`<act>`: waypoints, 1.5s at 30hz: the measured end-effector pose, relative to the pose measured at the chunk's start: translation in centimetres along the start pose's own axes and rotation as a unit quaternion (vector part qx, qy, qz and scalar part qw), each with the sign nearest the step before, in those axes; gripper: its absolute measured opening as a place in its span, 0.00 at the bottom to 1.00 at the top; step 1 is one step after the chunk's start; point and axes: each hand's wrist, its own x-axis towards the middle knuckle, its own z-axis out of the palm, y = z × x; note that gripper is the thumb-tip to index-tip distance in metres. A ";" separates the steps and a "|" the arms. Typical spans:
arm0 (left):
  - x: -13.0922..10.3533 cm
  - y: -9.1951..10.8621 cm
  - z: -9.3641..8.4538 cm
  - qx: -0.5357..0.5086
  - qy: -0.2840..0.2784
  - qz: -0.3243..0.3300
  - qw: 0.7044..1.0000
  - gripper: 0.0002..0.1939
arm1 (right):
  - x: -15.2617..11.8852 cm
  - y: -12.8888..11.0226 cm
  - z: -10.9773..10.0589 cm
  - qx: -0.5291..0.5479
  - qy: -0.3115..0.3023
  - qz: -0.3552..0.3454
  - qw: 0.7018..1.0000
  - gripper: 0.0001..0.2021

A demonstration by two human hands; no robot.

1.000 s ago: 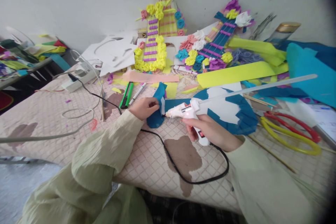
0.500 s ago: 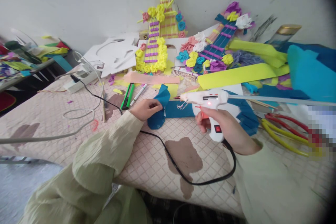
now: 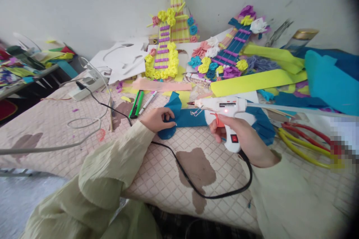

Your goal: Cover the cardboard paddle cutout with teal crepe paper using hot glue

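Note:
A long blue paper piece [image 3: 192, 118] lies on the table, its left end rounded and a loose flap [image 3: 174, 104] standing up there. My left hand [image 3: 157, 119] is at that end, fingers curled over the paper and thumb pressed near its lower edge. In my right hand [image 3: 241, 134] is a white glue gun [image 3: 231, 105], fingers wrapped round its handle at the orange trigger. The nozzle points left above the blue strip, just right of the flap. A clear glue stick [image 3: 294, 109] sticks out of its rear, and a red light glows on its side.
A green cutter [image 3: 136, 104] and a white pen [image 3: 148, 102] lie beyond my left hand. The gun's black cord [image 3: 193, 185] loops across the front. Red-and-yellow-handled pliers [image 3: 303, 145] lie at right. Flower-covered paper guitars [image 3: 162, 54] lean at the back, near a power strip [image 3: 88, 85].
My left thumb and fingers have spread from a pinch and shifted over the paper, the thumb now lower. The glue gun has moved slightly right.

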 end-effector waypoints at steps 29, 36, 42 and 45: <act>0.6 -1.2 -0.4 -0.017 -0.023 0.025 0.999 0.13 | -8.4 2.2 4.4 0.221 -0.005 0.114 0.969 0.21; 0.7 -1.6 -0.6 -0.020 -0.040 0.028 0.999 0.16 | -10.4 4.3 3.8 0.159 -0.018 0.179 0.971 0.24; 0.7 -1.6 -0.8 -0.027 -0.040 0.030 0.998 0.17 | -14.7 0.9 -2.7 -0.301 0.041 0.121 0.945 0.20; 0.8 -1.7 -0.7 -0.020 -0.035 0.034 0.999 0.16 | -13.7 0.1 -6.9 -0.458 0.177 0.027 0.871 0.12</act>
